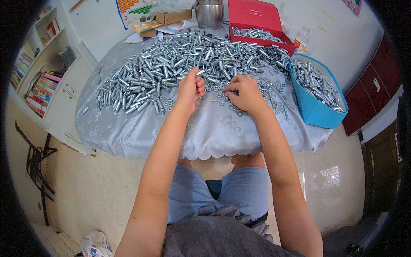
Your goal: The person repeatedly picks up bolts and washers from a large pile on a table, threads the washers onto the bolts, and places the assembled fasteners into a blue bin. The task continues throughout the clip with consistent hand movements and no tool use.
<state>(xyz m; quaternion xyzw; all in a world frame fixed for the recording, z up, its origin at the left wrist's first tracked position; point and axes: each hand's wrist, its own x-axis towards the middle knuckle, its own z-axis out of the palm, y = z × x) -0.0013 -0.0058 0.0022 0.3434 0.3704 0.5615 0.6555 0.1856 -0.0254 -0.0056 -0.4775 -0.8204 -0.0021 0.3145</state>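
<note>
A large heap of shiny metal sleeves [145, 73] covers the far half of the cloth-covered table [167, 132]. My left hand [190, 90] is raised at the heap's near edge, its fingers curled in and the thumb pointing up. Whatever it may hold is hidden. To its right, my right hand [246, 93] reaches down to the small metal nuts [221, 103] scattered in front of the heap. Its fingers are bent and drawn together at the nuts; anything between the tips is too small to make out. Thin washers [278, 96] lie to its right.
A blue fabric bin [319, 113] full of metal parts stands at the table's right edge. Behind it are a plastic bottle [302, 37] and an open red box [257, 15] holding more parts. A steel pot [209, 15] and cardboard box [173, 17] stand at the back.
</note>
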